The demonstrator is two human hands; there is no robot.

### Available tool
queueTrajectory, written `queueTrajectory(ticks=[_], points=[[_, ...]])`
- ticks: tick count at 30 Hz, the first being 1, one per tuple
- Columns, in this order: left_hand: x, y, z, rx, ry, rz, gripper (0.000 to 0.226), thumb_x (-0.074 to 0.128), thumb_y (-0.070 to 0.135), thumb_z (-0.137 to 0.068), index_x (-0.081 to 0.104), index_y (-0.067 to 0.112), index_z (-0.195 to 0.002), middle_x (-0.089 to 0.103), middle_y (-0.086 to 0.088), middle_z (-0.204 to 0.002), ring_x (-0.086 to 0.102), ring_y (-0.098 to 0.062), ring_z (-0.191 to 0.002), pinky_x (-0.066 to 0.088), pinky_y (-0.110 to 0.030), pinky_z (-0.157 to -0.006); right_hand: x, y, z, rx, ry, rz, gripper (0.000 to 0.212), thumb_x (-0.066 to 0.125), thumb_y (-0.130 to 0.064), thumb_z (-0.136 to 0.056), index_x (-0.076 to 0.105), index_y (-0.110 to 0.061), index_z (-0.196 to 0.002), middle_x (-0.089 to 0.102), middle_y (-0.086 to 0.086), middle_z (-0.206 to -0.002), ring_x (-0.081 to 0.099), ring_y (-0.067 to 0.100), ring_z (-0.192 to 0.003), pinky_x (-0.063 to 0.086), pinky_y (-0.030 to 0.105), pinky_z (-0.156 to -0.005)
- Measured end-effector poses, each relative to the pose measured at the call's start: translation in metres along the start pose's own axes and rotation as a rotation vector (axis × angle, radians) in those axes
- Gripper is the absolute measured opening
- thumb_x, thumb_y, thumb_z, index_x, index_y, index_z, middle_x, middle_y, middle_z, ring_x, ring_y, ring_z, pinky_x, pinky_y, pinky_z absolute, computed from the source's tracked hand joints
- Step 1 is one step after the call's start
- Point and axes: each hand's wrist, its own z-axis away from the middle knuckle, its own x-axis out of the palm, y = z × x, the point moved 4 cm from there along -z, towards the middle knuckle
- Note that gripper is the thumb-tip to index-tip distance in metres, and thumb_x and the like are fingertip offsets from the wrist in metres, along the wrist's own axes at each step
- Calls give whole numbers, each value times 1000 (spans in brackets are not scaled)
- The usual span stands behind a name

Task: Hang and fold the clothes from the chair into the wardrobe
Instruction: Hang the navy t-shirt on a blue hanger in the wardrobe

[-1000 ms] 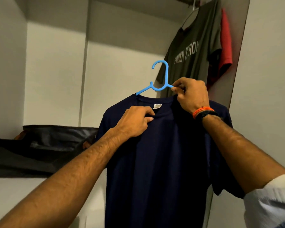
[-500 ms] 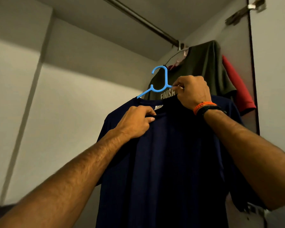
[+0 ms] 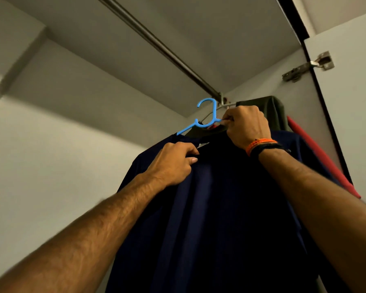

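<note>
your right hand (image 3: 246, 125) pinches the hanger (image 3: 206, 117), left (image 3: 173, 161) grips the shirt (image 3: 220, 208) collar, so tip the hook over the rod (image 3: 167, 51) above

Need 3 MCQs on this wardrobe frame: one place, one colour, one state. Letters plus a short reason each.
1. Where is the hook of the light blue plastic hanger?
A. Below the dark metal wardrobe rail, not yet over it
B. Hooked over the rail
C. Lying on a shelf

2. What colour is the shirt on that hanger?
A. Olive green
B. Navy blue
C. Red

3. What is the left hand doing?
A. Hanging free
B. Flat on the wardrobe wall
C. Pinching the shirt's collar

Answers:
1 A: the hook sits under the rail's end with a gap showing.
2 B: the navy blue T-shirt drapes from the hanger; the olive green T-shirt and red garment hang behind it.
3 C: its thumb and fingers close on the collar beside the label, while the right hand has its grip on the hanger's shoulder.
</note>
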Motion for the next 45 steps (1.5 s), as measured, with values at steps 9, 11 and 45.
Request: queueTrajectory(ticks=[9, 11, 45], points=[[-1, 5, -44, 71, 70, -2, 18, 64, 21, -93, 72, 25, -109, 71, 8, -106, 61, -7, -98, 42, -19, -86, 6, 12, -46, -37, 40, 50, 13, 68, -23, -90, 73, -18, -101, 67, 14, -101, 61, 37, -92, 41, 35, -69], [0, 5, -50, 84, 72, -2, 18, 63, 21, -94, 71, 24, -110, 70, 7, -108, 61, -8, -100, 42, -19, -87, 9, 15, -52, -40, 49, 60, 14, 69, -24, -90, 74, -18, -102, 66, 14, -100, 61, 37, -90, 42, 35, -68], [52, -32, -157, 60, 61, 42, 22, 64, 23, -94, 69, 26, -115, 68, 7, -115, 58, -5, -102, 38, -18, -84, 80, 59, -131, -163, 55, 176, 21, 61, -14, -91, 71, -13, -109, 67, 17, -101, 61, 37, -90, 52, 41, -75]])
